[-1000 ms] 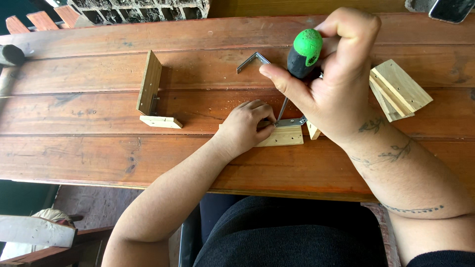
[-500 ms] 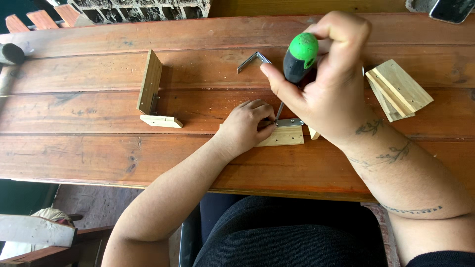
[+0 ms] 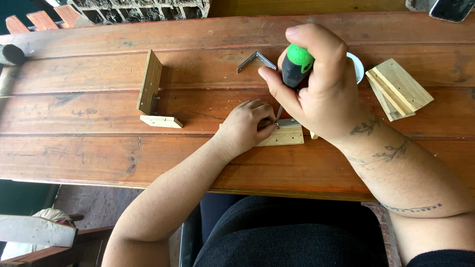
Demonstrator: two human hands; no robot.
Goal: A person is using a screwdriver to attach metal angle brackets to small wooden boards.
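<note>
Screwdriver tilted upright since; both hands gripping

Bracket behind block; slats right; screw probably underneath.

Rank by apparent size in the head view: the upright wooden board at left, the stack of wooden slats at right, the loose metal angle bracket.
1. stack of wooden slats
2. upright wooden board, seen edge-on, so unsure against the stack
3. metal angle bracket, clearly smallest

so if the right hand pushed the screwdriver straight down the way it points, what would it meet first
Probably the metal bracket on the small wooden block: the right hand aims the screwdriver tip there, beside the left hand fingertips. Depth is unclear.
</note>
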